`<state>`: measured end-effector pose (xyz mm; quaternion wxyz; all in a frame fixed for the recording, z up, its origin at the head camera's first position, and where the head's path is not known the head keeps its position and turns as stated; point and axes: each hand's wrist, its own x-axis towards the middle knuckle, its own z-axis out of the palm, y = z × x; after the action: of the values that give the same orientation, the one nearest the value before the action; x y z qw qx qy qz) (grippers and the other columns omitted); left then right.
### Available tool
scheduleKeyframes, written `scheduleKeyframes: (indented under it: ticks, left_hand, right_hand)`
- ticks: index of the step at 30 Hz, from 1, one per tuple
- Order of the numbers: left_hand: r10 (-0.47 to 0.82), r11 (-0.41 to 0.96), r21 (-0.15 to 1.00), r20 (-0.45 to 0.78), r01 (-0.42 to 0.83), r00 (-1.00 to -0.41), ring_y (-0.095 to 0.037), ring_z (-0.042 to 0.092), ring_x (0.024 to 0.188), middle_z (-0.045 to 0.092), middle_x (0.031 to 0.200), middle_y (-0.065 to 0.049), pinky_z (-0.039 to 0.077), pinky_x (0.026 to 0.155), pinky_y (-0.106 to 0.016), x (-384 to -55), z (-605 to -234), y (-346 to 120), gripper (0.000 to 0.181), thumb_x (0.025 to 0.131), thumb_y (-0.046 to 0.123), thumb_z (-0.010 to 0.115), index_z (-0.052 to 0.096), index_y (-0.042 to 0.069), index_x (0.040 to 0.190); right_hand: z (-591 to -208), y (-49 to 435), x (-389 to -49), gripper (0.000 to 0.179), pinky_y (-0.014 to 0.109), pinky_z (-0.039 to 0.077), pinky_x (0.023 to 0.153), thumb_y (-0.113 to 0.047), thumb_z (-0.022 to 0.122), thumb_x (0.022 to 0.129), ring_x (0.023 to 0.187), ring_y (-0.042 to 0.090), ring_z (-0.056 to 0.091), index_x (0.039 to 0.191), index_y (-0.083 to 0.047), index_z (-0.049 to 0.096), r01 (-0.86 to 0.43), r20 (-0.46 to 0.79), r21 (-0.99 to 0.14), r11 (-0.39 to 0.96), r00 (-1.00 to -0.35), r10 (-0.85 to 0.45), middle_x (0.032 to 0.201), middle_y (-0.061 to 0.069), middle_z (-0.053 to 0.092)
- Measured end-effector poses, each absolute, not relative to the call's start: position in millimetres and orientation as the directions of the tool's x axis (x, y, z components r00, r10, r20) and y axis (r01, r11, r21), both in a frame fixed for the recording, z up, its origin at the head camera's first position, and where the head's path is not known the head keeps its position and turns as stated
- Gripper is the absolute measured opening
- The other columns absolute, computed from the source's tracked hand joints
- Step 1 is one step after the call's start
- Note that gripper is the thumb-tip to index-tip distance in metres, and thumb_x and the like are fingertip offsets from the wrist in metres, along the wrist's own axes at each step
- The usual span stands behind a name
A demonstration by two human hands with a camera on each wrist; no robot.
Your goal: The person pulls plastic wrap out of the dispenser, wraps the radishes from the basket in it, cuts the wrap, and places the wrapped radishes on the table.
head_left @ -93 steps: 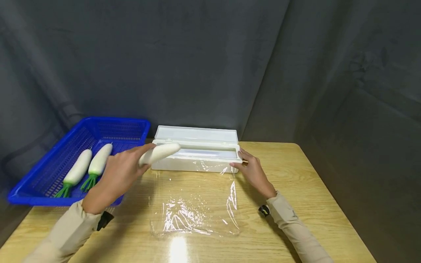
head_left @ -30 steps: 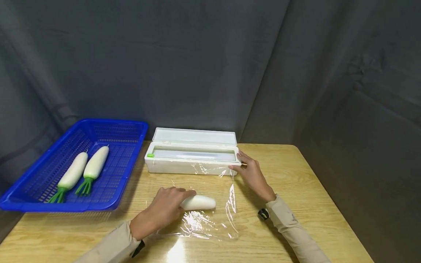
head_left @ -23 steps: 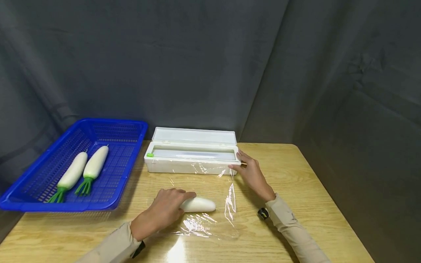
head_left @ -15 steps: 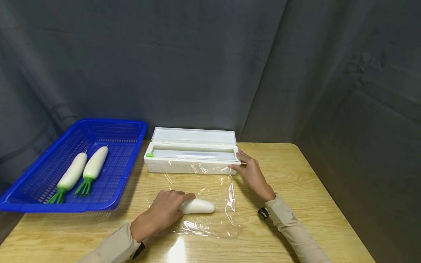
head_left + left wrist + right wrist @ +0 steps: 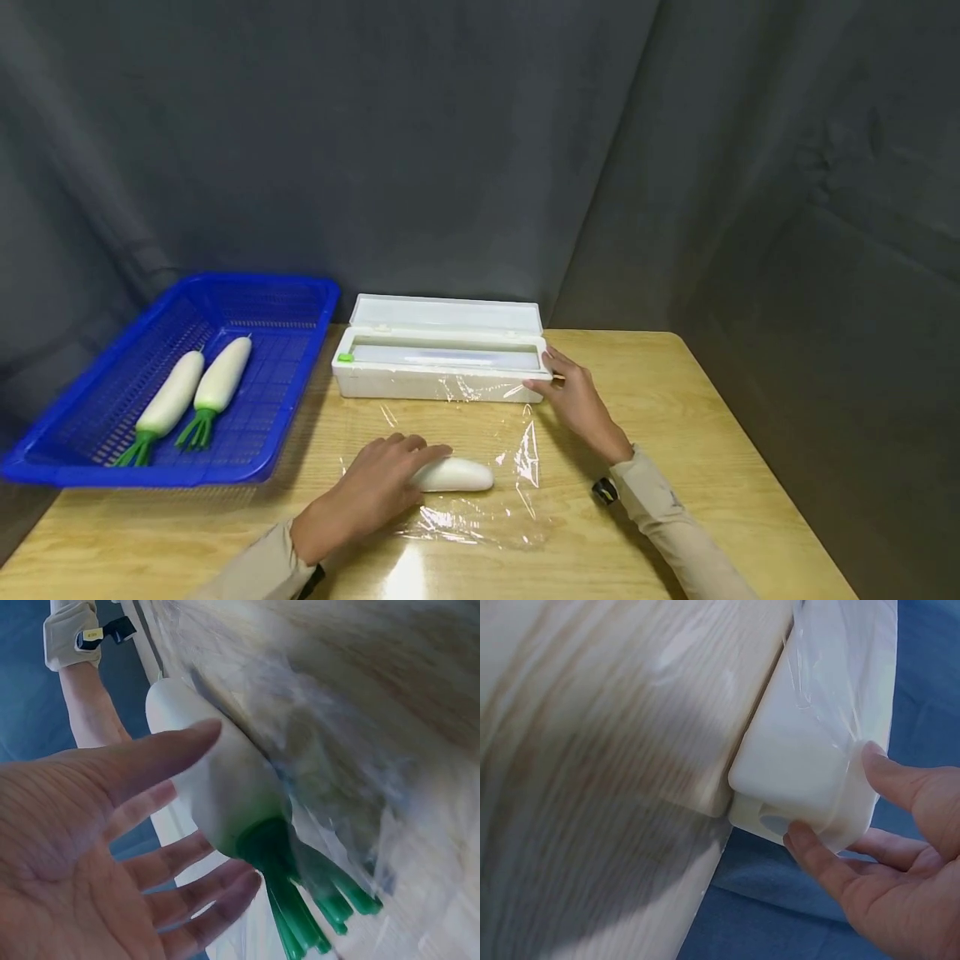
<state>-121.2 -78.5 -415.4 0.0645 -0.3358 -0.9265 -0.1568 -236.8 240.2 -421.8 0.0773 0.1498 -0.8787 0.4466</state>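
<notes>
In the head view, a white radish (image 5: 456, 475) lies sideways on a sheet of clear cling film (image 5: 480, 521) drawn out over the table. My left hand (image 5: 375, 487) holds its leafy end, hiding the green tops from above. The left wrist view shows the thumb on one side of the radish (image 5: 202, 765) and fingers on the other, with the green stalks (image 5: 289, 892) below. My right hand (image 5: 581, 404) grips the right end of the white cling film dispenser (image 5: 420, 385). On the dispenser (image 5: 802, 750) in the right wrist view, thumb and fingers pinch that end.
A blue basket (image 5: 300, 400) at the left holds two more radishes, one of them the outer radish (image 5: 172, 396). The dispenser's lid (image 5: 446, 314) stands raised, and a green slider (image 5: 345, 357) sits at its left. A dark curtain (image 5: 450, 150) hangs behind the table (image 5: 675, 417).
My left hand has brought the radish from above the dispenser down onto the film, then nudged it slightly nearer me. The right hand has stayed on the dispenser.
</notes>
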Motion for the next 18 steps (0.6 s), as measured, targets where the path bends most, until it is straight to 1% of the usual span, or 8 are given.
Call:
scheduleKeyframes:
  ticks: [2,4,6,8,10,11,15,18]
  left_hand:
    - [0.606,0.716,0.241,0.251,0.655,-0.755,-0.028,0.067,0.104,0.071,0.118,-0.008,0.057,0.081,-0.047,-118.2,-417.2,-80.1,0.064,0.079,0.014,0.089,0.066,0.017,0.138]
    - [0.607,0.704,0.227,0.299,0.673,-0.736,-0.027,0.066,0.109,0.069,0.121,-0.006,0.056,0.087,-0.048,-115.8,-418.9,-82.2,0.060,0.080,0.018,0.089,0.067,0.017,0.136]
    - [0.607,0.687,0.210,0.362,0.696,-0.708,-0.025,0.066,0.111,0.069,0.121,-0.005,0.056,0.092,-0.047,-114.7,-420.6,-85.0,0.055,0.081,0.020,0.089,0.068,0.017,0.132]
    - [0.606,0.669,0.192,0.419,0.718,-0.676,-0.022,0.066,0.110,0.069,0.119,-0.003,0.057,0.093,-0.045,-114.7,-422.3,-88.3,0.050,0.081,0.022,0.090,0.070,0.017,0.127]
    - [0.602,0.655,0.182,0.461,0.733,-0.652,-0.017,0.065,0.103,0.069,0.114,0.001,0.057,0.090,-0.042,-115.2,-423.6,-92.5,0.046,0.079,0.023,0.091,0.071,0.018,0.120]
    - [0.599,0.650,0.181,0.476,0.738,-0.644,-0.015,0.064,0.098,0.069,0.109,0.003,0.057,0.086,-0.039,-115.6,-424.0,-94.7,0.043,0.078,0.024,0.092,0.072,0.018,0.115]
    - [0.591,0.648,0.186,0.489,0.739,-0.641,-0.003,0.054,0.078,0.064,0.090,0.012,0.051,0.071,-0.029,-116.4,-424.4,-106.0,0.030,0.077,0.028,0.093,0.069,0.022,0.094]
    - [0.616,0.636,0.208,0.443,0.743,-0.652,0.003,0.047,0.071,0.061,0.081,0.017,0.046,0.064,-0.025,-116.4,-423.5,-115.7,0.025,0.079,0.030,0.090,0.066,0.026,0.086]
  right_hand:
    - [-422.1,240.5,-235.2,0.062,0.042,0.054,0.100,-0.009,0.079,0.092,0.144,0.045,0.044,0.141,0.017,0.051,-0.324,0.261,-0.754,0.572,-0.946,-0.192,0.159,0.032,0.037]
    - [-421.8,240.6,-234.1,0.062,0.042,0.054,0.101,-0.010,0.079,0.093,0.144,0.045,0.043,0.141,0.017,0.051,-0.319,0.252,-0.746,0.584,-0.948,-0.196,0.159,0.032,0.037]
    - [-420.7,240.1,-233.5,0.063,0.042,0.053,0.102,-0.011,0.078,0.094,0.145,0.045,0.043,0.143,0.017,0.049,-0.313,0.239,-0.741,0.594,-0.950,-0.203,0.160,0.032,0.036]
    - [-419.0,239.4,-232.9,0.065,0.043,0.052,0.103,-0.013,0.077,0.096,0.145,0.046,0.042,0.145,0.016,0.047,-0.303,0.220,-0.735,0.607,-0.953,-0.209,0.162,0.031,0.033]
    - [-417.0,238.3,-231.5,0.068,0.047,0.046,0.111,-0.017,0.075,0.098,0.148,0.046,0.039,0.148,0.016,0.043,-0.292,0.199,-0.711,0.640,-0.956,-0.215,0.164,0.031,0.030]
    - [-416.2,237.6,-230.5,0.070,0.049,0.042,0.114,-0.018,0.074,0.099,0.149,0.047,0.036,0.150,0.015,0.040,-0.289,0.190,-0.696,0.657,-0.957,-0.220,0.165,0.031,0.028]
    - [-415.4,233.7,-223.5,0.078,0.058,0.029,0.122,-0.020,0.075,0.098,0.154,0.048,0.028,0.155,0.014,0.034,-0.317,0.209,-0.615,0.722,-0.948,-0.239,0.165,0.034,0.027]
    - [-415.8,228.3,-215.0,0.080,0.063,0.033,0.119,-0.016,0.079,0.094,0.150,0.051,0.031,0.155,0.012,0.035,-0.384,0.296,-0.560,0.734,-0.920,-0.255,0.161,0.037,0.029]
